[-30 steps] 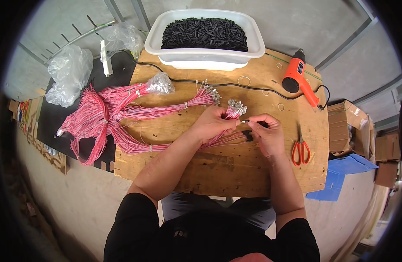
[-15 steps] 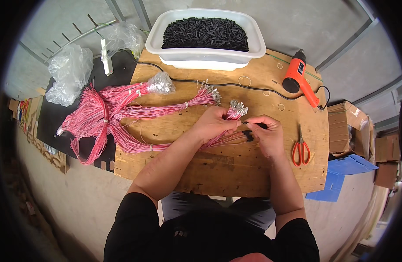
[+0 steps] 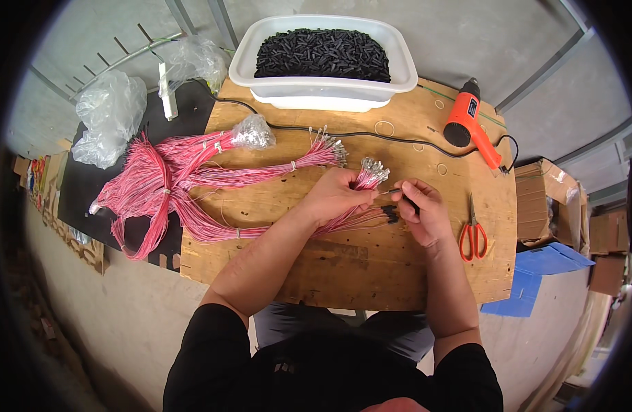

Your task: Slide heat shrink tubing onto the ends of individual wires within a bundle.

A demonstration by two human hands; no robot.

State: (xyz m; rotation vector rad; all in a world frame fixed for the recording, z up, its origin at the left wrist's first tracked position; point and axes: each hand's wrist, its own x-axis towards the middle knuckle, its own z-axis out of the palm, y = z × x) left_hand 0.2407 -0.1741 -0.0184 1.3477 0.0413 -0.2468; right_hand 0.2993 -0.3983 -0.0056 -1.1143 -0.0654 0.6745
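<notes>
My left hand (image 3: 335,198) is closed around a bundle of pink and white wires (image 3: 250,232) near its end, where silvery metal terminals (image 3: 374,169) fan out. One wire reaches from these fingers toward my right hand (image 3: 427,214). There, thumb and index finger pinch a short black sleeve (image 3: 394,191) at the wire's end. Another black piece (image 3: 410,204) shows against my curled right fingers. Below and between the hands lie several wires with black sleeves (image 3: 390,215) on their ends. A second wire bundle (image 3: 261,175) rests just beyond my left hand.
A white tub (image 3: 323,87) heaped with black sleeves stands at the back. To the right are an orange heat gun (image 3: 463,120) with its black cable and red-handled scissors (image 3: 473,237). More pink wires (image 3: 151,185) and clear plastic bags (image 3: 110,117) lie left.
My right hand has turned and shifted slightly; its fingers are more curled, and the black sleeve at the wire's end shows more plainly. My left hand stays in place.
</notes>
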